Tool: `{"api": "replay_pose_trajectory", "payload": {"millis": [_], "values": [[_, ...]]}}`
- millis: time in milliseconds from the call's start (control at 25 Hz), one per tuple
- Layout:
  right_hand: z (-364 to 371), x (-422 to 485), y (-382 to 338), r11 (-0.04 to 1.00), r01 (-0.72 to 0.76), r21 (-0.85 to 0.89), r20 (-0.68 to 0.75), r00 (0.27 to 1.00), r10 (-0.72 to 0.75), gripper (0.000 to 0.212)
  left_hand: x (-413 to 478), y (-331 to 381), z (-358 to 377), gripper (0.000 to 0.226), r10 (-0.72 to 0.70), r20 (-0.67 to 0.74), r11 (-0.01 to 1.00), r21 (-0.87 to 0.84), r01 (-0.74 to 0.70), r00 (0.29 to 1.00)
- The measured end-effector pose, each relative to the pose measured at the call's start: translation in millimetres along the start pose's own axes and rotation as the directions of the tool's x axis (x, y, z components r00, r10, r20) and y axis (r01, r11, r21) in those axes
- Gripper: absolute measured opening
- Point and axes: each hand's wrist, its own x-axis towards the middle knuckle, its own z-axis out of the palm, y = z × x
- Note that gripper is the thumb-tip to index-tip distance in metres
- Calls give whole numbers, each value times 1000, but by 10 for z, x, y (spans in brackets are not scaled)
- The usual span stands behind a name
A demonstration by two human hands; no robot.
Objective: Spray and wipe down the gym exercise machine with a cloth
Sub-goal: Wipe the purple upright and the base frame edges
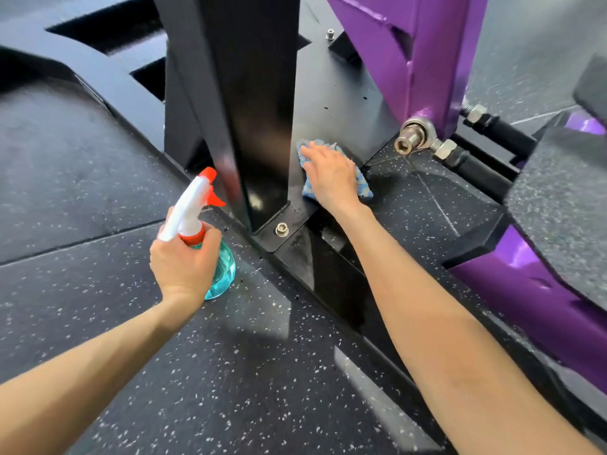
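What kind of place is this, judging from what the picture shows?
Most likely a gym: speckled rubber floor tiles, a black steel post bolted to a base plate, and a purple machine frame with a rod-end linkage.

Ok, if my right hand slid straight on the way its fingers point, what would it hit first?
Probably the black post: the right hand, flat on the blue cloth, points up and left along the grey plate toward it. Depth is hard to judge.
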Motion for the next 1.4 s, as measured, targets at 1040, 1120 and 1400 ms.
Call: {"api": "replay_pose_trajectory", "payload": {"millis": [1040, 1120, 1400], "values": [[-179, -2922, 106, 797, -588, -140, -155, 808, 569, 48, -111, -36, -445, 25, 589, 574, 713, -37, -700, 570], [-155, -3062, 204, 734, -670, -110, -200, 739, 644, 48, -175, -29, -344, 38, 638, 591, 626, -23, -779, 495], [64, -1984, -550, 894, -423, -149, -12, 905, 426, 52, -367, 142, -68, 55, 803, 552, 315, -75, -946, 224]]}}
